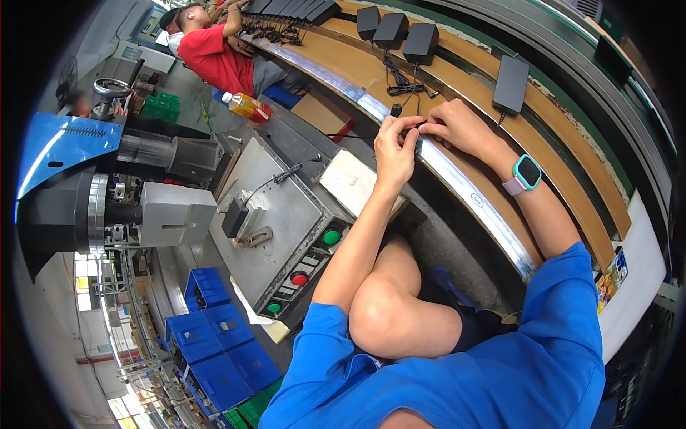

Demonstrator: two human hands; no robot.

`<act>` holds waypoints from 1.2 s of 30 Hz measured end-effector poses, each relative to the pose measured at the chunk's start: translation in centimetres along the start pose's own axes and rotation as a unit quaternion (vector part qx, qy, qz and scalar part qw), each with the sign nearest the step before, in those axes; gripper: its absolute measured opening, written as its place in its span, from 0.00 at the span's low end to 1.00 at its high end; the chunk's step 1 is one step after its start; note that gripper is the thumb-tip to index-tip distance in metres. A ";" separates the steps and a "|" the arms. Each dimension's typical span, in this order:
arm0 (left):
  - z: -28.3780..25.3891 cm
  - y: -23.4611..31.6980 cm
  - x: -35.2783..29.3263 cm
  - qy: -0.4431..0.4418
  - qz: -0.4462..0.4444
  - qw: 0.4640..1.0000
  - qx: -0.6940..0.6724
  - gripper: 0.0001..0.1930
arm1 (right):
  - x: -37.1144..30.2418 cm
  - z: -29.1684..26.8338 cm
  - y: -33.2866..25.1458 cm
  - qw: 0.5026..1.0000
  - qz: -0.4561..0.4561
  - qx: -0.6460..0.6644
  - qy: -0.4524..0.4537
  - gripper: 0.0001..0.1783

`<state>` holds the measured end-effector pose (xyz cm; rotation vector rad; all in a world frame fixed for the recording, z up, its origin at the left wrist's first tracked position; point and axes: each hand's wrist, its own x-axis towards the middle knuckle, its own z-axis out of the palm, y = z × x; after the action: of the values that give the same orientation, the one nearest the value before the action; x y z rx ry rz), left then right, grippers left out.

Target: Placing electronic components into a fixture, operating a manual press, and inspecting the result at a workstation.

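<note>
My left hand (395, 151) and my right hand (461, 127) meet over the near edge of the wooden workbench (468, 179). Both pinch a thin black cable (421, 123) between thumb and fingertips; its end is mostly hidden by the fingers. A black power adapter (511, 84) lies just beyond my right wrist, its cord running down behind that hand. Farther left along the bench stand several more, among them one black adapter (420, 43) with coiled cords (404, 87) beside it. My right wrist wears a teal-cased watch (527, 172).
At left a press with a metal block (177, 214) overhangs a steel plate (275, 168), where a black adapter (234, 218) sits in a fixture. Green and red buttons (299, 279) line its front. Blue bins (221, 343), a bottle (246, 107) and a co-worker in a red shirt (204, 51) are around.
</note>
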<state>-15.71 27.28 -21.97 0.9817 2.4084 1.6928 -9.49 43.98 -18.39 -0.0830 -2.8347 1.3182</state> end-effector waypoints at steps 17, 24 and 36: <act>0.3 0.0 0.4 0.058 0.069 0.995 0.033 0.07 | 0.3 0.6 1.2 0.994 -0.101 -0.039 0.032 0.16; 1.1 0.7 -0.9 0.100 0.129 0.980 0.112 0.05 | 0.4 1.6 1.6 0.982 -0.157 -0.065 0.086 0.14; 0.9 0.4 -0.9 0.110 0.028 0.993 0.028 0.08 | 0.5 0.6 0.9 0.979 -0.134 -0.086 0.128 0.10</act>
<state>-14.46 27.59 -22.31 0.9226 2.5987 1.8540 -9.95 44.10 -19.45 0.1155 -2.6205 0.9354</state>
